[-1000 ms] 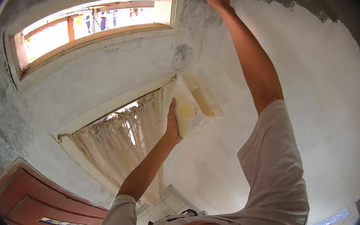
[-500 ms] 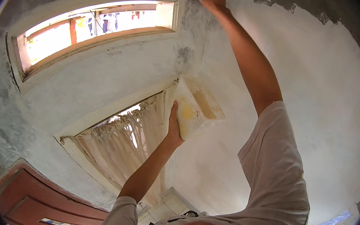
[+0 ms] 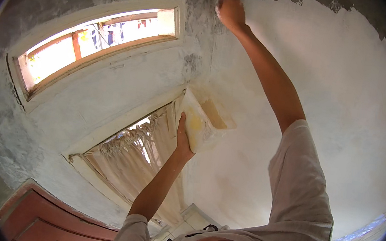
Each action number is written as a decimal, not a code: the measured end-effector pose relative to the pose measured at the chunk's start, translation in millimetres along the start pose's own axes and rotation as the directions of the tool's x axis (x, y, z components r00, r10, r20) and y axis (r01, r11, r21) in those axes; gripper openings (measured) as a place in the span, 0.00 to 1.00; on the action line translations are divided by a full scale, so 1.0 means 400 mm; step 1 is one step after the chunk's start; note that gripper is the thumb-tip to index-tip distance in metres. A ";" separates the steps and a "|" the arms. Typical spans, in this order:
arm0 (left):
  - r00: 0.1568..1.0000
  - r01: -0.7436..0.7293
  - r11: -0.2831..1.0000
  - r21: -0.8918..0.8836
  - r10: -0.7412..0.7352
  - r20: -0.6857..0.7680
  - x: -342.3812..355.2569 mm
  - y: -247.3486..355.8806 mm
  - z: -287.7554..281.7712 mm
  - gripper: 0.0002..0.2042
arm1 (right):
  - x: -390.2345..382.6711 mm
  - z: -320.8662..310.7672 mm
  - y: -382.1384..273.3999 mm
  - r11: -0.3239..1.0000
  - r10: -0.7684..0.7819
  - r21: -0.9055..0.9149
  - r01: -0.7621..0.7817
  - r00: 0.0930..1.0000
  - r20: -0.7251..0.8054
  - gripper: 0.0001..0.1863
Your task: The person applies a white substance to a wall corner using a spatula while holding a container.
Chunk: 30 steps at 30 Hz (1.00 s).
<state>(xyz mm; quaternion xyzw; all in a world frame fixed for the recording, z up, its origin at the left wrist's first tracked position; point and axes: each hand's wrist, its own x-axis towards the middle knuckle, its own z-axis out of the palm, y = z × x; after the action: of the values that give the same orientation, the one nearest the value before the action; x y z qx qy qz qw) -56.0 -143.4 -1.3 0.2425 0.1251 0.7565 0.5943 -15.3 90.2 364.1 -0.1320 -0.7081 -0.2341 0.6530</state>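
I find the left hand (image 3: pixel 186 144) clamped on a pale, stained tray (image 3: pixel 195 122), which rises just above it. The right hand (image 3: pixel 231 12) is curled well higher, near the white-coated wall (image 3: pixel 341 98); I cannot tell whether it grips anything. I judge a level tray and even strokes advisable.
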 end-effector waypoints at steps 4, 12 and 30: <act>1.000 -0.008 0.999 0.035 0.007 0.014 -0.011 0.018 -0.036 0.33 | 0.025 0.098 -0.111 0.997 0.011 -0.073 -0.021 0.990 -0.139 0.12; 0.995 -0.053 0.989 0.137 0.065 -0.081 -0.049 0.048 -0.079 0.34 | 0.070 0.178 -0.130 0.967 0.228 0.082 -0.240 0.965 0.129 0.21; 0.995 -0.017 0.995 0.101 0.027 -0.096 -0.061 0.012 -0.020 0.33 | 0.077 0.191 -0.079 0.941 0.278 0.161 -0.298 0.952 0.131 0.22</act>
<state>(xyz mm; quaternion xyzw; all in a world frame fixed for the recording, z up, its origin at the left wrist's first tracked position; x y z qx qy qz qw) -59.8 -167.2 -11.3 0.2361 0.1889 0.7668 0.5662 -100.3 98.2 386.5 -0.1872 -0.7330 -0.0640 0.6509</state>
